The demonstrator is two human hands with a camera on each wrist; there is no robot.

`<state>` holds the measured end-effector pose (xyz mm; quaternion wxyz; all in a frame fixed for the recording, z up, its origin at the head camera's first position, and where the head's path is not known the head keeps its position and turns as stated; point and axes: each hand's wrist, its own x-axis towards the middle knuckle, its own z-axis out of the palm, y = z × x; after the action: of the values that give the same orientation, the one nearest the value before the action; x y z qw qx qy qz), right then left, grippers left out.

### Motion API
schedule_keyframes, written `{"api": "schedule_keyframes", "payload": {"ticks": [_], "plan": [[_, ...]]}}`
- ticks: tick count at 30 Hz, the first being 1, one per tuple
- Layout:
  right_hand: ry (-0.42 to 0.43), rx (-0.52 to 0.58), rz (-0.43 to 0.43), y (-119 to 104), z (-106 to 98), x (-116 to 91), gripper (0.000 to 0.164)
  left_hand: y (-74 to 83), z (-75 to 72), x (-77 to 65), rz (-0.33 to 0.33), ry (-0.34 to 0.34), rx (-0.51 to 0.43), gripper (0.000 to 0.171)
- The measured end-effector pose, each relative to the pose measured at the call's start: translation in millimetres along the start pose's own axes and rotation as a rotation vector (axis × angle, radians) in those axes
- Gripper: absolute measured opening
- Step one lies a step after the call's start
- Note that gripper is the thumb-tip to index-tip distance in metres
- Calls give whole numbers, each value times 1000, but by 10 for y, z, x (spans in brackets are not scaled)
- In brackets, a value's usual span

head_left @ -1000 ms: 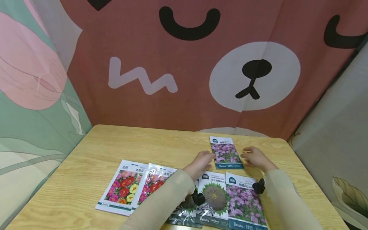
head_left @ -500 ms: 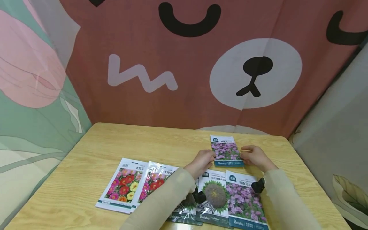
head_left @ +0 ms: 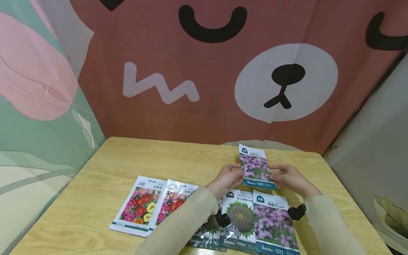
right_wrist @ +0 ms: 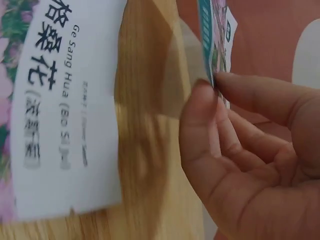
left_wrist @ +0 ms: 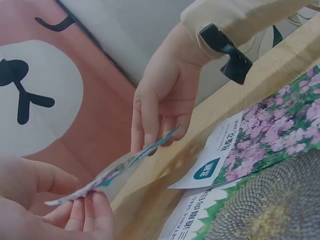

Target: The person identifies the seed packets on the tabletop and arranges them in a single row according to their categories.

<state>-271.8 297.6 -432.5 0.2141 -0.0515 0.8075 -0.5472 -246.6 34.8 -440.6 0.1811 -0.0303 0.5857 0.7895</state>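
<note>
Both hands hold a seed packet (head_left: pixel 256 167) with pink-purple flowers, raised off the table and tilted. My left hand (head_left: pixel 225 180) grips its left edge, fingers beneath it in the left wrist view. At the opposite edge my right hand (head_left: pixel 291 179) pinches the packet between thumb and fingers, as the right wrist view shows. Edge-on and slightly bowed, the packet (left_wrist: pixel 115 172) spans the two hands. Below, a matching pink-purple flower packet (head_left: pixel 275 221) lies flat, beside a packet picturing a sunflower head (head_left: pixel 238 219). My left sleeve partly covers another dark-bottomed packet (head_left: pixel 207 237).
Two packets with red, pink and yellow flowers, an outer one (head_left: pixel 138 207) and an overlapping one (head_left: pixel 172 202), lie at the left of the wooden table (head_left: pixel 86 198). A bear-print cloth (head_left: pixel 210 120) hangs behind the table's far edge.
The held packet lay flat near the back of the table; now both hands have lifted and tilted it. The right hand, apart from it at first, has closed on its edge.
</note>
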Motion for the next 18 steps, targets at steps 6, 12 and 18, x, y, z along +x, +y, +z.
{"api": "schedule_keyframes", "payload": {"ticks": [6, 12, 18], "plan": [[-46, 30, -2, -42, -38, -154, 62, 2, -15, -62, 12, -35, 65, 45], [-44, 71, -1, -29, -187, -288, 55, -2, 53, -167, 26, -105, 83, 43], [-20, 81, -2, 12, -291, -400, 48, -83, 179, -332, 14, -150, 65, 39]]}}
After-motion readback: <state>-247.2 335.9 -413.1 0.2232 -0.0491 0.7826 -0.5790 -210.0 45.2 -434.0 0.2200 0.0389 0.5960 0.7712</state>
